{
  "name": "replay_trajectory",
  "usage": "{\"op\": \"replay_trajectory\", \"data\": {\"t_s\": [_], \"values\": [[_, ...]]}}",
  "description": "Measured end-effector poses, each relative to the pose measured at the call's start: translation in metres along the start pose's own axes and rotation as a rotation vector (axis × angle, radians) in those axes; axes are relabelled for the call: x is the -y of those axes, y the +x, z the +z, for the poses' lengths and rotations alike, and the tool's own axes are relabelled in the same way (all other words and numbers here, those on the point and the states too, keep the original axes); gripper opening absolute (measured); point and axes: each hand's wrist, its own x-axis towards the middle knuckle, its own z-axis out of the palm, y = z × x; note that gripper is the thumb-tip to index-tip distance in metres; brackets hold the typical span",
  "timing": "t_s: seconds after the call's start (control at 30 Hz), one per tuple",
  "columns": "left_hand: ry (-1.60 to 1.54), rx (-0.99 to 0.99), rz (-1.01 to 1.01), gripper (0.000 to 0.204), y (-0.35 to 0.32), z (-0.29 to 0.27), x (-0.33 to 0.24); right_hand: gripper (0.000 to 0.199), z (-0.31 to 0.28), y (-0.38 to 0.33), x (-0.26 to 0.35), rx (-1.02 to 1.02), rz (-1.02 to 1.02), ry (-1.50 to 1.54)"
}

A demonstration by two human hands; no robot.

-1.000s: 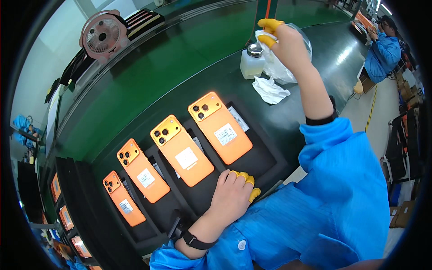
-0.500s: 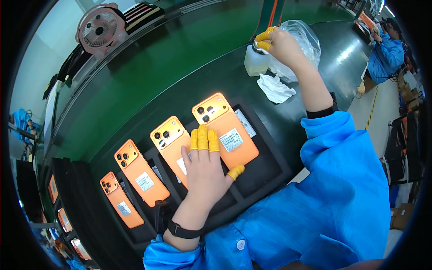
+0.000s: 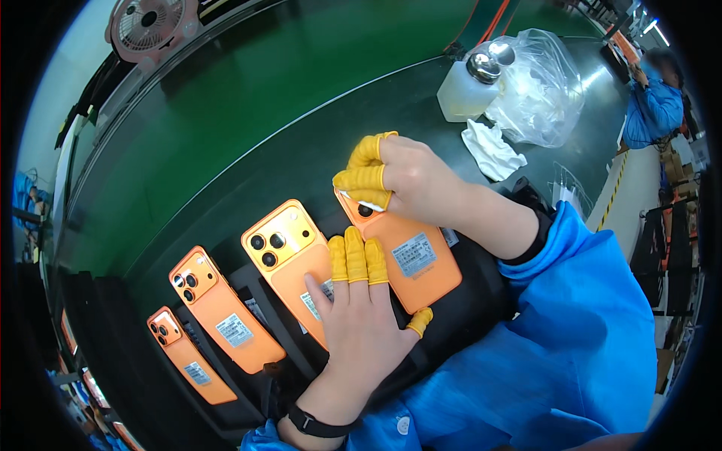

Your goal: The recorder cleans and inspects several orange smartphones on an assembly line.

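Four fingers' worth of yellow cots aside, my left hand [image 3: 365,323] is bare, lying flat with outstretched fingers between two orange phones. Its fingertips touch the edge of the rightmost phone [image 3: 436,287]; its index side overlaps the neighbouring phone [image 3: 289,276]. My right hand [image 3: 414,177], also in yellow finger cots, pinches a small white wipe [image 3: 370,205] against the camera area of the rightmost phone, mostly hiding its lenses. Further left lie another orange phone [image 3: 218,304] and a smaller-looking one [image 3: 188,349]. All lie back side up, labelled, in a black tray [image 3: 485,289].
Beyond my right arm stand a translucent bottle [image 3: 460,94] with a metal top, a clear plastic bag [image 3: 553,105] and a crumpled white cloth [image 3: 490,150]. A pink fan [image 3: 149,21] is at the far left. Another person [image 3: 653,109] in blue works at the far right.
My right hand has come from the bottle's top down to the rightmost phone's cameras, with the white wipe in its fingers. My left hand stays flat by the phones; the view has shifted.
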Motion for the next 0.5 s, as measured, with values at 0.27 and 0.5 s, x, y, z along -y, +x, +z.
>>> {"op": "replay_trajectory", "data": {"t_s": [0.27,0.5], "values": [[0.015,0.019,-0.008,0.089,-0.001,-0.001,0.004,0.023,-0.012,0.000,-0.008,0.146,-0.070,0.062],[0.024,0.011,0.002,0.089,0.000,-0.001,0.002,0.014,-0.034,0.008,-0.019,0.040,0.030,0.161]]}}
